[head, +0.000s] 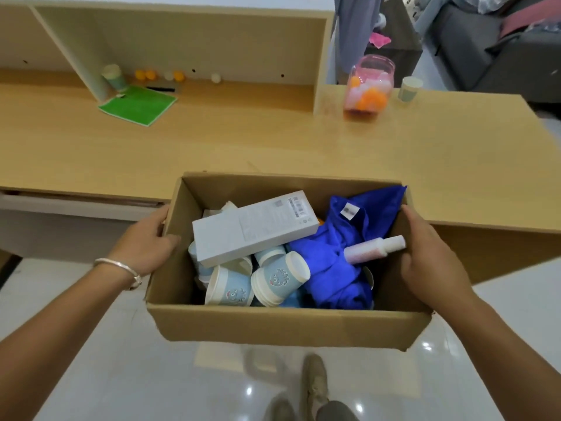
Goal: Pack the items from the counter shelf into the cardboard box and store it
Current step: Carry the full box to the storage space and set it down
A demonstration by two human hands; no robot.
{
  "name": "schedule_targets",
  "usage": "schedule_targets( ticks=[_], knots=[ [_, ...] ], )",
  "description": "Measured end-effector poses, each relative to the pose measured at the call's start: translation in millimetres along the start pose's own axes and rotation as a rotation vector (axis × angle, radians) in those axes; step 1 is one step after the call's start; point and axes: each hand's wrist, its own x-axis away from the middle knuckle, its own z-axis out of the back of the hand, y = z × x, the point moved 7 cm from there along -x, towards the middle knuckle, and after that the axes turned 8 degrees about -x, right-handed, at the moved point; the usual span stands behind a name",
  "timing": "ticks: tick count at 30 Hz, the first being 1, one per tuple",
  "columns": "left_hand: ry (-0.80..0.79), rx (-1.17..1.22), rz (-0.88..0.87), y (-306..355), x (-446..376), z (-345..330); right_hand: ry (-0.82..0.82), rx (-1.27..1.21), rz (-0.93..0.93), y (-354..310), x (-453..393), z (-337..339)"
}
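At the bottom of the frame a shoe [315, 387] stands on the glossy floor [121, 375], and just above it the cardboard box [273, 328] hangs in mid-air at centre frame, its far edge near the front edge of the desk [273, 141]. The left hand [145, 241] grasps the box's left wall, thumb hooked over the rim and fingers outside; the right hand [425, 253] grasps the right wall the same way, both forearms reaching in from the lower corners, a bracelet [121, 268] on the left wrist. Inside lie paper cups [279, 278], a white carton [252, 226] resting tilted on them, a blue cloth [340, 262] and a small bottle [373, 249] on top of it. The likely trouble is the grip: held only by its thin side walls, the box could buckle or slip, and any tilt would probably slide the loose carton and bottle about. Further up, the shelf [182, 41] in the upper left still holds a green cloth [138, 106], a cup [113, 75] and several balls [158, 75], and a ball-filled jar [368, 86] and another cup [409, 89] stand at upper right, so carrying off now may leave the packing unfinished.
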Motion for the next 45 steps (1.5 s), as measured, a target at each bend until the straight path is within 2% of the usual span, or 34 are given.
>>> schedule_targets(
  ticks=[7, 10, 17, 24, 27, 31, 36, 39, 45],
  knots=[
    [-0.084, 0.016, 0.044, -39.0, 38.6, -79.6, -0.051, -0.154, -0.038, 57.8, 55.8, -42.8],
    [-0.094, 0.019, 0.082, -61.2, 43.2, -122.7, -0.094, -0.163, -0.108, 90.3, 70.1, -73.6],
    [-0.121, 0.06, 0.141, -108.5, 33.2, -229.5, -0.17, -0.193, -0.205, 177.7, 70.2, -151.6],
    [-0.134, 0.058, 0.195, -166.0, -18.1, -344.3, -0.238, -0.066, -0.166, 275.3, 47.9, -245.5],
    [-0.152, 0.047, 0.206, -192.3, -43.5, -392.7, -0.26, -0.144, -0.194, 302.5, 36.8, -288.4],
    [-0.147, 0.034, 0.247, -229.4, -75.2, -449.9, -0.149, -0.216, -0.273, 350.1, 16.7, -336.5],
    [-0.15, -0.006, 0.254, -266.8, -115.6, -511.6, -0.153, -0.178, -0.246, 385.0, -5.5, -390.4],
    [-0.141, -0.042, 0.244, -287.1, -143.8, -544.3, -0.238, -0.153, -0.247, 411.3, -20.0, -430.1],
    [-0.122, -0.058, 0.225, -332.5, -202.5, -599.6, -0.282, -0.092, -0.19, 450.2, -58.8, -513.3]
  ],
)
